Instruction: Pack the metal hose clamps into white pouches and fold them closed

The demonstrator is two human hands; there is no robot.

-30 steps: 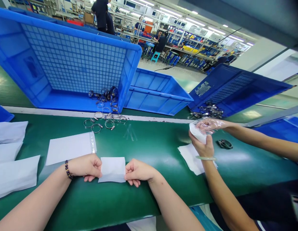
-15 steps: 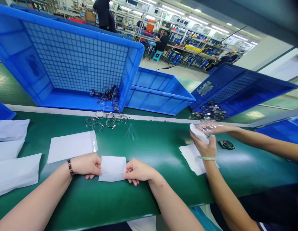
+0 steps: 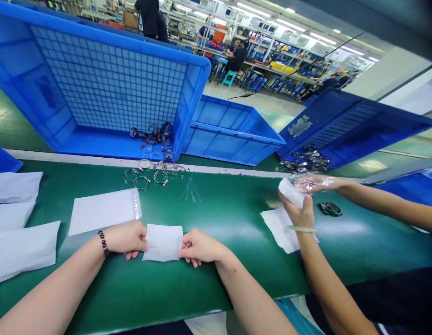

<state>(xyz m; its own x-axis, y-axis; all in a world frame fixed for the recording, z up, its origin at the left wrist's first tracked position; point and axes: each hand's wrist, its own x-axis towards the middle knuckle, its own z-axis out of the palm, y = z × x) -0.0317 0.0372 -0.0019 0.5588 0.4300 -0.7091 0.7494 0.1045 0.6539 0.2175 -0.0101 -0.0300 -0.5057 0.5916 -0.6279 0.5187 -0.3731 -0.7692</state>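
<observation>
A small white packet [image 3: 163, 243] is stretched between my two hands above the green table. My left hand [image 3: 128, 238], with a beaded bracelet at the wrist, pinches its left edge. On the opposite edge, my right hand [image 3: 198, 247] grips it between thumb and fingers. Just behind my left hand lies a larger white bag [image 3: 104, 211] with a clear strip at its right end. Several metal ring clamps [image 3: 160, 177] are scattered farther back, and thin clear strips [image 3: 191, 190] lie to their right.
White packets [image 3: 27, 246] lie at the left. A tilted blue crate [image 3: 111, 83] with dark clamps and another blue crate [image 3: 233, 135] stand behind. At the right, a co-worker's hands [image 3: 299, 211] hold a white packet and clear plastic above white sheets [image 3: 280, 228].
My hands and the small packet have barely moved. The co-worker's hands have shifted slightly to the right, and the view has tilted a little.
</observation>
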